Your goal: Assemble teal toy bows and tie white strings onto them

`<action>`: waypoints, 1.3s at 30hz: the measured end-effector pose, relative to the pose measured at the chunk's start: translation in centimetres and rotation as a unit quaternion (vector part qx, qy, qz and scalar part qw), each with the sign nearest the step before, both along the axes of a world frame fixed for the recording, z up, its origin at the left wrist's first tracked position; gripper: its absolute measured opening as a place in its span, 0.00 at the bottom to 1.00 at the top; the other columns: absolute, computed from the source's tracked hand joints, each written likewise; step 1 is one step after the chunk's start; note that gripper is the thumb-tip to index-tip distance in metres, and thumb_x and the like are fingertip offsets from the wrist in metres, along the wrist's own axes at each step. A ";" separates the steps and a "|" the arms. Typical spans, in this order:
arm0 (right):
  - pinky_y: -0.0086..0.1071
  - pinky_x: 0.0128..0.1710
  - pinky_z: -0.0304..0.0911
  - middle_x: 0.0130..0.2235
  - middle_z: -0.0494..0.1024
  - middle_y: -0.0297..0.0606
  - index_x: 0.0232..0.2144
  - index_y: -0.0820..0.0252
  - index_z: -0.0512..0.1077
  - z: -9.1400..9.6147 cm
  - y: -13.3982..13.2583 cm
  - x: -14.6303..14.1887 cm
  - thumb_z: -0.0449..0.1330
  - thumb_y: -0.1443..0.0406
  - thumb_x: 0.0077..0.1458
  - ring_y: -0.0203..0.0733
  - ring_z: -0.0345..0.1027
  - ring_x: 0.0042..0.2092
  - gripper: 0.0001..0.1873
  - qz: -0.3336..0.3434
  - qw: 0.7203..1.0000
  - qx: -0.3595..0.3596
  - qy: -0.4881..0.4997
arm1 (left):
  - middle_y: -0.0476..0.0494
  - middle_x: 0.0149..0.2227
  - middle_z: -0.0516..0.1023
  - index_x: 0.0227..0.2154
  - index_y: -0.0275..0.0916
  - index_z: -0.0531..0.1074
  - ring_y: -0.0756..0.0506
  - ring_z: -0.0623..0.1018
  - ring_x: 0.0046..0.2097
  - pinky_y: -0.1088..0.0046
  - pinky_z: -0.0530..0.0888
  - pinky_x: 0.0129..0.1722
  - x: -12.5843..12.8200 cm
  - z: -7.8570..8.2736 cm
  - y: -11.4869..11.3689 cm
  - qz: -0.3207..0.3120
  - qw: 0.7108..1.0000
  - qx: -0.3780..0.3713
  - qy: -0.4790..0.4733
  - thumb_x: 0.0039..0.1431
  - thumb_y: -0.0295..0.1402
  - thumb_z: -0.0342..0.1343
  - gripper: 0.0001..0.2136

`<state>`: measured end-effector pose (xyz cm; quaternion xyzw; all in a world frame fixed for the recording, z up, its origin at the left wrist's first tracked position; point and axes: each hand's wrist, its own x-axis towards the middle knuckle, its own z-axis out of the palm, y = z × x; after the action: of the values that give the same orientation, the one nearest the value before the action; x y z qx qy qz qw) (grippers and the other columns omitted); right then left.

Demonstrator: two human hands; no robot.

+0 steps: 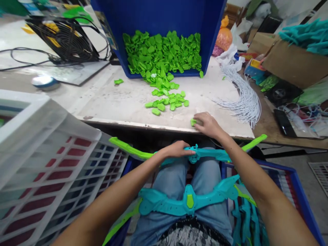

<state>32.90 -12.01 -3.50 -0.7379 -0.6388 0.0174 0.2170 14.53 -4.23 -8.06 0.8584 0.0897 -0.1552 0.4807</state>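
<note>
- Grasps a toy bow (212,153) with the left hand (178,149), fingers wrapped over its turquoise body just left of the centre hub; held crosswise above the thighs near the bench (115,109) edge, with lime-green limbs (133,148) reaching out to both sides.
- Pinches a small green plastic piece (193,122) between thumb and fingertips of the right hand (207,123) — close to the front edge of the bench, apart from the other pieces.
- Has a second toy bow (169,203) lying across the lap on blue jeans (166,181), with a green insert (190,201) set in its middle.
- Faces a blue bin (161,17) tipped on its side on the bench, open toward the person, with a heap of green pieces (161,51) inside and spilling over the lip.
- Between bin and hands, a scatter of loose green pieces (174,100) on the bench; one more off to the left.
- To the right, a bundle of thin white cords (246,99); beyond, a cardboard box (289,65) piled with turquoise parts (310,36).
- To the left, a black fan (64,39) and a white slotted crate (25,99).
- Beside the right thigh, a blue crate (303,196) — holding more turquoise bodies (247,218).
</note>
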 end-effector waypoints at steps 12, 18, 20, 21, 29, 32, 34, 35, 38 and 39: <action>0.45 0.49 0.64 0.48 0.77 0.46 0.44 0.59 0.74 -3.0 -10.2 -6.9 0.54 0.64 0.62 0.48 0.67 0.49 0.11 0.057 0.996 0.075 -0.002 | 0.46 0.32 0.78 0.36 0.31 0.77 0.46 0.72 0.34 0.75 0.66 0.36 2.0 -1.7 0.2 -0.034 0.996 -0.077 -0.025 0.56 0.41 0.54 0.17; 0.42 0.46 0.67 0.47 0.78 0.47 0.47 0.63 0.73 -7.6 -14.2 -10.2 0.56 0.69 0.61 0.48 0.68 0.49 0.13 0.034 0.988 0.128 -0.079 | 0.44 0.38 0.79 0.42 0.30 0.76 0.46 0.73 0.37 0.75 0.67 0.38 1.9 -2.0 0.5 -0.056 0.994 -0.094 -0.020 0.58 0.43 0.51 0.20; 0.42 0.46 0.67 0.47 0.77 0.48 0.48 0.64 0.72 -8.1 -13.8 -10.3 0.56 0.69 0.61 0.48 0.67 0.50 0.13 0.032 0.986 0.142 -0.087 | 0.42 0.40 0.79 0.44 0.30 0.75 0.45 0.74 0.39 0.75 0.67 0.39 1.8 -1.9 0.6 -0.068 0.994 -0.085 -0.023 0.59 0.43 0.49 0.21; 0.42 0.46 0.66 0.48 0.77 0.48 0.48 0.64 0.72 -8.2 -13.6 -10.3 0.56 0.70 0.61 0.48 0.66 0.50 0.13 0.029 0.985 0.143 -0.087 | 0.41 0.41 0.79 0.45 0.30 0.74 0.44 0.74 0.40 0.74 0.67 0.40 1.8 -1.9 0.7 -0.081 0.993 -0.084 -0.025 0.59 0.44 0.49 0.22; 0.48 0.51 0.59 0.46 0.75 0.47 0.43 0.60 0.71 -8.0 -13.1 -10.6 0.64 0.61 0.53 0.52 0.64 0.52 0.15 -0.137 0.988 0.071 0.032 | 0.42 0.41 0.77 0.50 0.33 0.70 0.43 0.74 0.39 0.75 0.65 0.35 1.9 -1.2 -0.5 -0.062 0.995 0.074 0.011 0.46 0.51 0.60 0.32; 0.50 0.51 0.57 0.47 0.76 0.46 0.50 0.60 0.68 -7.3 -11.8 -9.7 0.70 0.59 0.45 0.54 0.67 0.49 0.31 -0.178 0.980 -0.056 0.076 | 0.45 0.37 0.77 0.45 0.34 0.72 0.45 0.74 0.36 0.75 0.64 0.33 1.9 -1.3 -1.1 -0.052 0.996 0.077 0.008 0.46 0.51 0.60 0.28; 0.50 0.51 0.56 0.46 0.77 0.44 0.50 0.58 0.68 -6.8 -10.8 -9.2 0.71 0.58 0.42 0.54 0.68 0.48 0.32 -0.179 0.970 -0.134 0.093 | 0.47 0.35 0.76 0.42 0.35 0.73 0.45 0.73 0.35 0.75 0.63 0.31 2.0 -1.5 -1.3 -0.037 0.996 0.079 0.006 0.46 0.50 0.61 0.25; 0.50 0.50 0.56 0.45 0.78 0.44 0.48 0.57 0.70 -6.6 -10.4 -9.0 0.71 0.57 0.42 0.54 0.69 0.48 0.30 -0.181 0.966 -0.158 0.097 | 0.48 0.34 0.76 0.41 0.36 0.73 0.45 0.73 0.35 0.75 0.62 0.30 1.9 -1.5 -1.4 -0.028 0.996 0.084 0.005 0.46 0.49 0.61 0.24; 0.50 0.50 0.55 0.43 0.78 0.43 0.43 0.57 0.72 -6.3 -10.1 -8.8 0.70 0.58 0.43 0.55 0.70 0.48 0.24 -0.191 0.961 -0.178 0.093 | 0.48 0.34 0.76 0.40 0.39 0.72 0.44 0.74 0.35 0.74 0.61 0.29 1.4 -1.1 -1.8 -0.001 0.993 0.119 -0.003 0.47 0.47 0.62 0.20; 0.50 0.50 0.55 0.44 0.78 0.44 0.43 0.58 0.72 -6.1 -10.2 -8.6 0.70 0.58 0.43 0.55 0.70 0.48 0.24 -0.183 0.963 -0.175 0.089 | 0.48 0.34 0.76 0.41 0.40 0.72 0.43 0.75 0.36 0.74 0.62 0.29 1.0 -0.9 -2.0 0.004 0.991 0.135 -0.005 0.48 0.46 0.61 0.20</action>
<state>24.26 -22.25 -9.59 -0.8642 -0.4580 0.1544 0.1399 15.54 -6.26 -8.93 0.9159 0.1103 -0.1354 0.3615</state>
